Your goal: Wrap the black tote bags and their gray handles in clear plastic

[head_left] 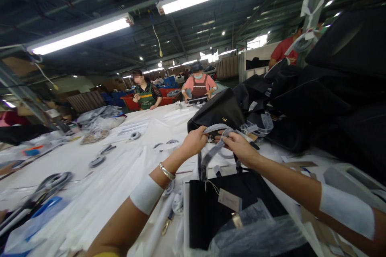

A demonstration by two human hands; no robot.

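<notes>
Both my hands are raised over a long white worktable (99,168). My left hand (195,141) is closed on the upper end of a grey wrapped strap (211,150). My right hand (238,146) pinches the same strap a little to the right, fingers closed. The strap hangs down toward a black bag (217,209) lying flat in front of me, with a paper tag (229,199) on a string and clear plastic wrap (259,233) over its near end. Another black bag (218,110) stands just behind my hands.
A tall heap of black bags (331,88) fills the right side. Coiled straps and rolls (54,180) lie on the left of the table. Two people (199,84) work at the far end, and another person in red (283,50) stands at back right.
</notes>
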